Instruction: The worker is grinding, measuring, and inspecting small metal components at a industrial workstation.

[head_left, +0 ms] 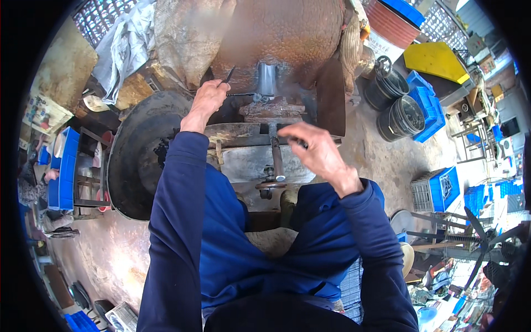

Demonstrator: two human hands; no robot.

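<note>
My left hand (209, 102) is closed on a slim dark metal piece (230, 74) whose pointed end sticks up past the fingers. A thin dark bar (241, 94) runs from beside that hand toward a shiny metal wheel or roller (267, 80) in the rusty machine (276, 33). To the right, my right hand (318, 148) hovers by an upright metal rod (276, 149), its fingers curled. Something small and dark shows under those fingers, too little to name. Below the rod sits a round metal handwheel (269, 185).
A big black tub (130, 171) stands at my left. Black buckets (401, 117) and blue crates (428, 108) are on the right, with another blue crate (442, 188) nearer. A fan (484, 243) stands at lower right. A rusty metal plate (331, 99) flanks the machine.
</note>
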